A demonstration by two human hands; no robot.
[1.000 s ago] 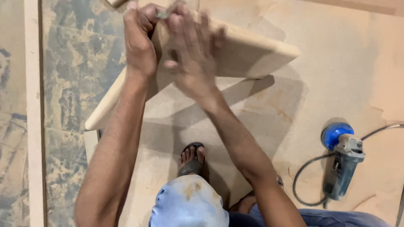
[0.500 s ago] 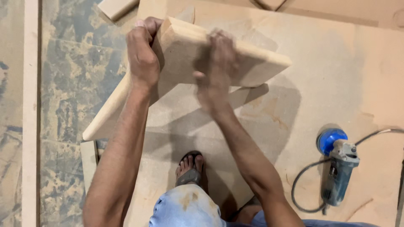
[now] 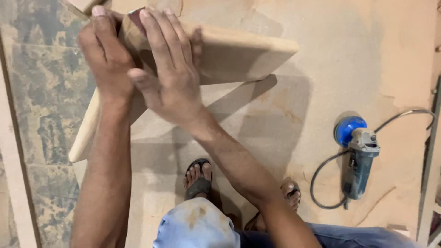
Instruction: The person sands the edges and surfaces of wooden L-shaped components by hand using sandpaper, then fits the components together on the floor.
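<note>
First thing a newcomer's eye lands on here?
Both hands at top left: the left hand grips the corner of a pale, thick wooden board held off the floor, while the right hand lies flat on its face. Next, the blue angle grinder with its looping cable, lying on the dusty floor at right.

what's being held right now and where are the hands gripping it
A thick wooden board. The left hand grips its upper left corner; the right hand lies flat on its face beside it.
</note>
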